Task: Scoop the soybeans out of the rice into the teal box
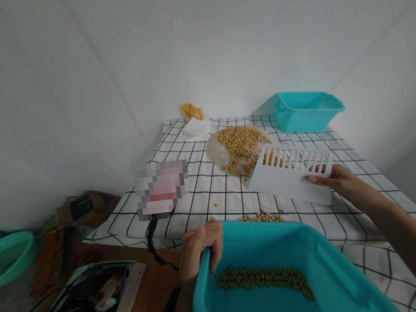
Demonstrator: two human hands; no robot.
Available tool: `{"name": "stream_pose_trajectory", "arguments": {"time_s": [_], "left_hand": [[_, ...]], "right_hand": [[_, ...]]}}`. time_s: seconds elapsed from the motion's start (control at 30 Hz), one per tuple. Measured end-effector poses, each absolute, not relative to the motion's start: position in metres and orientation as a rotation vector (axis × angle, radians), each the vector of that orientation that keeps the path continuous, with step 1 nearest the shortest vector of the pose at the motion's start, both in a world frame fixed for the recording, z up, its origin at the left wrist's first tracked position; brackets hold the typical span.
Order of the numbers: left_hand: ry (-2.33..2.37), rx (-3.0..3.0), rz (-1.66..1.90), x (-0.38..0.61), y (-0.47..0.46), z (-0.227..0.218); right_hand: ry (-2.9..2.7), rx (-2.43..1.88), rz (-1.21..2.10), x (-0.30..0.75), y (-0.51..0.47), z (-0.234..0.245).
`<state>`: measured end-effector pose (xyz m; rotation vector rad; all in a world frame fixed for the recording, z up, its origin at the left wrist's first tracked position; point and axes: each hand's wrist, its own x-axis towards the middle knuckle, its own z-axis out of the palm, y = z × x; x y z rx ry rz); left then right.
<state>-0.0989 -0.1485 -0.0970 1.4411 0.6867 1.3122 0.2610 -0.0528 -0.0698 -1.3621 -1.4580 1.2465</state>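
My left hand [203, 245] is closed over the left corner of a teal plastic bin's rim [261, 227] at the table's near edge. Soybeans [263, 277] lie in a band across the bin's bottom. In my right hand [333, 182] is the right end of a white plastic piece with a row of slots [289, 181], thumb on its front. Its left end reaches the near edge of a soybean pile [238, 142] on the checked cloth. Pale, rice-like grains [217, 150] show around the pile. A few loose soybeans [263, 216] lie just beyond the bin.
A second teal bin [308, 112] stands at the back right. White paper or cloth [195, 130] and an orange cloth [192, 111] lie at the back left. A blurred-out item [163, 190] with a black strap is on the left. Below are a green basin [7, 261] and a box [96, 299].
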Motion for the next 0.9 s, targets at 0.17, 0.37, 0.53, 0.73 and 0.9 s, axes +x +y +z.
{"name": "stream_pose_trajectory", "arguments": {"time_s": [0.17, 0.37, 0.53, 0.73, 0.9], "left_hand": [[0.683, 1.46, 1.301, -0.1, -0.149, -0.095], [0.739, 1.462, 1.289, -0.099, -0.151, -0.093], [0.699, 1.461, 1.327, -0.099, -0.15, -0.094], [0.789, 1.506, 1.318, -0.101, -0.149, -0.094], [0.82, 1.552, 1.306, -0.101, -0.148, -0.095]], "right_hand": [[-1.348, -1.313, 1.481, 0.238, -0.052, -0.071], [-1.449, -1.344, 1.604, 0.226, -0.052, -0.064], [-1.536, -1.301, 1.663, 0.221, -0.055, -0.061], [-1.545, -1.254, 1.73, 0.22, -0.054, -0.061], [-1.479, -1.268, 1.754, 0.224, -0.053, -0.064]]}}
